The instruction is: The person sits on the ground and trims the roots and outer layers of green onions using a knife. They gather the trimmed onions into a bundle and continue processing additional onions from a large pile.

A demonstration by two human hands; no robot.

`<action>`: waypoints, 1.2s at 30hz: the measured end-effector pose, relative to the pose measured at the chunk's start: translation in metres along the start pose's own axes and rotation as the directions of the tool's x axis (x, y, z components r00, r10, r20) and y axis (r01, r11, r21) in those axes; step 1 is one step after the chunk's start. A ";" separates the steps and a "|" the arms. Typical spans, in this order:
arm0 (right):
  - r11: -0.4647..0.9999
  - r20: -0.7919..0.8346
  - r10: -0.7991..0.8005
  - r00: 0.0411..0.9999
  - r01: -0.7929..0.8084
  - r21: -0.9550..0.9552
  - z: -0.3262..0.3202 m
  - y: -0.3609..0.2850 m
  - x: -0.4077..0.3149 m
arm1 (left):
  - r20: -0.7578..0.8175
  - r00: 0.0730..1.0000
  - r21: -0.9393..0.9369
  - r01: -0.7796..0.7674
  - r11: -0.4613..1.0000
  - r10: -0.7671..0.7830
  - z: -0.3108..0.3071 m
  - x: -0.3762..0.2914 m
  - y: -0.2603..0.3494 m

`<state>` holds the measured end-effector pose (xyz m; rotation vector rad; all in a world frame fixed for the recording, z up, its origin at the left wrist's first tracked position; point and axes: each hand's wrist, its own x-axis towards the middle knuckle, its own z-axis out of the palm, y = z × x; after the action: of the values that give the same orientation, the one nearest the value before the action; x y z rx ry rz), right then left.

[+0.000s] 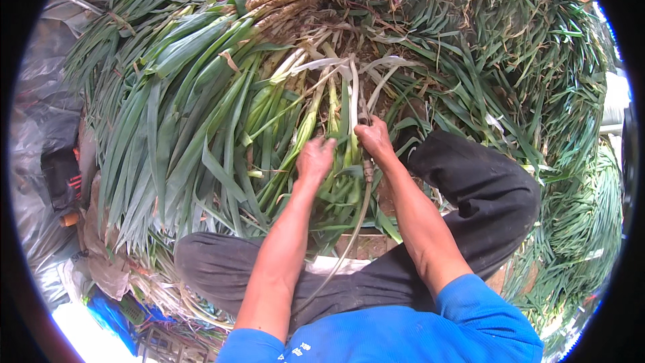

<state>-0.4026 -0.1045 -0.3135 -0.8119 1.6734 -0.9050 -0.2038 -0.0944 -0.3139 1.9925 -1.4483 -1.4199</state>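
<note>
My right hand [374, 137] grips an air blow gun [368, 165], whose nozzle points away from me. A hose [356, 234] runs from its lower fitting back across my lap. Right beside the gun and that hand stands a white leek-like stalk [354, 83]; whether my fingers touch it is hard to tell. My left hand [316, 157], slightly blurred, is over green leaves [347, 194] just to the left, fingers apart and nothing visible in them. Pale peeled skins [322, 64] lie spread around the stalk tops beyond both hands.
A thick pile of leek-like plants [186, 91] lies at left, with soil-covered roots [287, 0] at its far end. More leafy greens [504, 35] are heaped along the right. My bent knees [484, 186] flank the work spot. Plastic sheeting [43, 85] covers the far left.
</note>
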 end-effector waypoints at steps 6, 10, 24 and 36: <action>0.996 0.008 0.084 0.996 -0.084 0.035 0.025 0.014 -0.006 | -0.090 0.974 0.591 -0.115 0.798 0.207 -0.008 0.080 -0.060; 0.997 0.086 0.083 0.993 -0.082 -0.009 0.040 0.010 -0.011 | -0.134 0.952 0.639 -0.130 0.758 0.276 0.009 0.094 -0.092; 0.986 0.148 -0.165 0.975 0.159 0.050 0.036 -0.050 -0.059 | 0.073 0.972 -0.296 -0.192 0.936 0.222 -0.096 -0.031 0.043; 0.977 0.453 -0.151 0.878 0.201 -0.064 0.031 -0.081 -0.182 | -0.332 0.942 -0.458 -0.203 0.865 0.045 -0.070 -0.096 -0.023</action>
<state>-0.3200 0.0053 -0.1663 -1.1678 1.2640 -0.6835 -0.1330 -0.0233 -0.2461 1.6689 -0.9437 -1.1954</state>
